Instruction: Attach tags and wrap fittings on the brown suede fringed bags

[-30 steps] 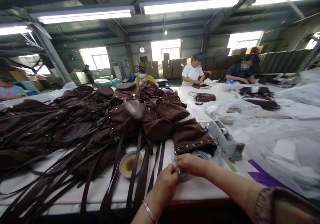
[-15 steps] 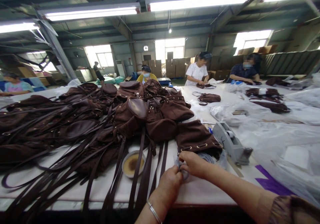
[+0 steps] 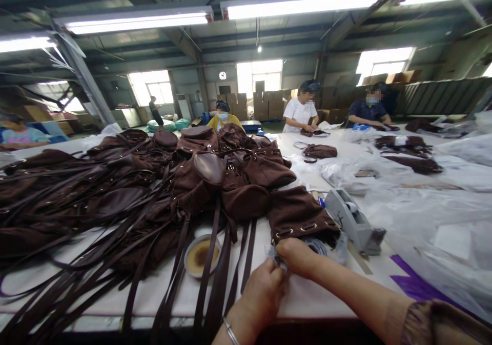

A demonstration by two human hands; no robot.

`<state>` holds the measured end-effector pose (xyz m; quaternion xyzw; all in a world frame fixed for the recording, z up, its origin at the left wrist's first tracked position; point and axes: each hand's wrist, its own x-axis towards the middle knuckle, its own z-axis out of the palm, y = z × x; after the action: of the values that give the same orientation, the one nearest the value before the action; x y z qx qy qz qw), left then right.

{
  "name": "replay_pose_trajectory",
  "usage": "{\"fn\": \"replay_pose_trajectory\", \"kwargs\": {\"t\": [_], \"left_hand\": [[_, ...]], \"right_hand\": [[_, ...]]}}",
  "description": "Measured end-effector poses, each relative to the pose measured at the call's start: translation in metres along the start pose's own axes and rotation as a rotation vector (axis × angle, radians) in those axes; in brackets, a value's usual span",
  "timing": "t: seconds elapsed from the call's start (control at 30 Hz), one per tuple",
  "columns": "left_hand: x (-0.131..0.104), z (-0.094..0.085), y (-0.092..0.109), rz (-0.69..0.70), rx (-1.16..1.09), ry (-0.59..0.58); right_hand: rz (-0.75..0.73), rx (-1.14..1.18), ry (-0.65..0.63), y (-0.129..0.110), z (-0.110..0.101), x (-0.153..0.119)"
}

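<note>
My left hand (image 3: 263, 291), with a bracelet at the wrist, is closed in a pinch near the table's front edge. Right beside it, my right hand (image 3: 298, 257) is closed too, its fingers curled down. Between the two sets of fingertips shows a small bunch of grey-blue strands (image 3: 273, 252), which both hands grip; its exact kind is unclear. A coil of similar grey-blue cord (image 3: 318, 247) lies behind my right wrist, partly hidden. Just beyond the hands rests a brown drawstring bag (image 3: 302, 211) with metal eyelets along its near edge.
A pile of brown bags (image 3: 207, 173) with long straps covers the left. A bowl of yellowish paste (image 3: 200, 255) stands among the straps. To the right are a grey tape dispenser (image 3: 351, 222), purple strip (image 3: 417, 278) and clear plastic bags (image 3: 423, 217). Co-workers sit and stand beyond.
My hands have stayed close together, with the left shifted slightly right and down and the right tilted more over the strands. The whole view has moved a little. The bags lie as before.
</note>
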<state>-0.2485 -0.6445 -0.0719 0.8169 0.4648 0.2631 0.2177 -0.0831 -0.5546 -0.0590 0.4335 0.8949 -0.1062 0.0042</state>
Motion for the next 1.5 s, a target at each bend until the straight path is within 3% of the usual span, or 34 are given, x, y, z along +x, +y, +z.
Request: {"fn": "replay_pose_trajectory", "kwargs": {"t": [0.07, 0.13, 0.2, 0.27, 0.4, 0.53, 0.7, 0.87, 1.03, 1.2, 1.37, 1.5], "left_hand": [[-0.001, -0.001, -0.001, -0.076, -0.015, 0.120], [0.002, 0.000, -0.004, -0.242, -0.013, 0.240], [0.006, 0.001, -0.006, -0.377, -0.017, 0.275], [0.012, 0.001, -0.008, -0.412, -0.022, 0.270], [0.013, -0.009, -0.012, -0.218, 0.068, 0.236], [0.012, -0.029, -0.015, 0.021, 0.262, -0.061], [0.039, -0.050, -0.015, 0.107, 0.461, -0.296], [0.074, -0.050, -0.018, 0.185, 0.518, -0.484], [0.078, -0.036, -0.015, 0.172, 0.542, -0.449], [0.062, -0.017, 0.003, 0.094, 0.561, -0.331], [0.046, 0.005, 0.024, 0.083, 0.560, -0.342], [0.039, 0.005, 0.030, 0.102, 0.550, -0.357]], "right_hand": [[-0.015, 0.002, 0.017, 0.001, 0.003, 0.002], [-0.013, 0.008, 0.037, 0.001, 0.006, 0.001], [-0.010, 0.015, 0.054, 0.002, 0.011, 0.000], [-0.009, 0.020, 0.066, 0.004, 0.015, 0.000], [-0.012, 0.031, 0.091, 0.008, 0.021, 0.000], [-0.019, 0.042, 0.109, 0.009, 0.022, -0.001], [-0.025, 0.074, 0.124, 0.009, 0.022, -0.002], [-0.018, 0.115, 0.141, 0.011, 0.024, 0.001], [0.034, 0.159, 0.241, 0.010, 0.022, -0.016], [0.022, 0.247, 0.556, -0.003, 0.033, -0.063], [0.182, 0.219, 0.552, -0.015, 0.054, -0.093], [0.171, 0.208, 0.525, -0.014, 0.060, -0.101]]}}
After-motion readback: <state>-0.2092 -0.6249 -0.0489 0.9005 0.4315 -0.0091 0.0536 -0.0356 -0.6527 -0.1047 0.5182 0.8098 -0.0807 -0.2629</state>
